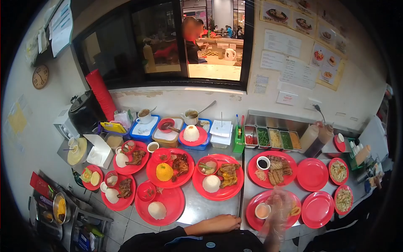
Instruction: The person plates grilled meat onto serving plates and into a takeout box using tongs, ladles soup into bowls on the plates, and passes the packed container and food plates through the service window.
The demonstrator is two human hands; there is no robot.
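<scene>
My right hand, in a clear plastic glove, reaches over a red plate at the front of the counter. That plate holds a small cup of orange-pink sauce and golden fried pieces, partly behind the hand. The glove's blur hides whether its fingers grip anything. At the counter's front edge rests my left hand, knuckles up and fingers loosely curled, with nothing visible in it. Just beyond it, a red plate carries white rice, a bowl of soup and egg-topped meat.
Grilled meat fills another red plate. Two bare red plates sit to the right, beside two plates of noodles. More rice meals stand left. Behind are condiment trays, sauce bottles and a serving window with a person beyond.
</scene>
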